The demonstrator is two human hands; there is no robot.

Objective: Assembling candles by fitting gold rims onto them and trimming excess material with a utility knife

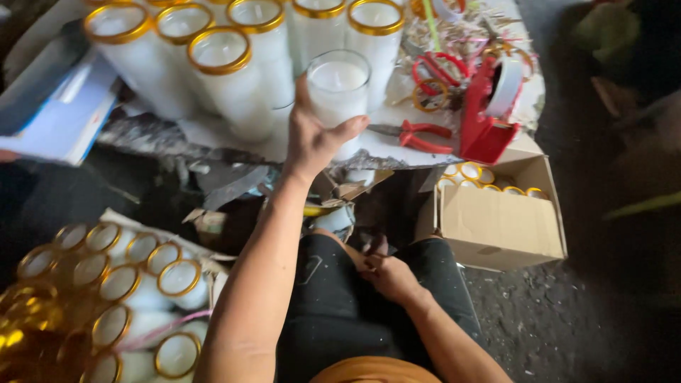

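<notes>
A: What is closest to the camera?

B: The person's own lap in black trousers [333, 298]. The right hand [390, 276] rests on the knee, fingers curled together; I cannot tell if it holds anything.

A: And the other hand?

B: The left hand [312, 138] is stretched up to the table, fingers spread apart, thumb out to the right. It is against a clear glass candle jar without a gold rim, filled with white wax [338, 89], at the front edge of the table. The fingers are not closed around it.

A: How many candles are there?

B: Behind that jar I count about seven tall white glass candles with gold rims [220, 64] on the table, standing close together. At the lower left is a group of at least ten gold-rimmed candles [120, 284], blurred, so the count is not sure. An open brown cardboard box [500, 223] on the right shows about six gold rims inside.

A: What else is around?

B: A red tape dispenser [489, 106] and red-handled pliers [415, 135] lie right of the clear jar. Loose red and gold rings [433, 81] lie behind them. A blue and white folder [64, 117] is on the left.

A: The surface and the room?

B: The table is covered with grey, torn paper [213, 135]. The floor [539, 319] is dark and rough.
</notes>
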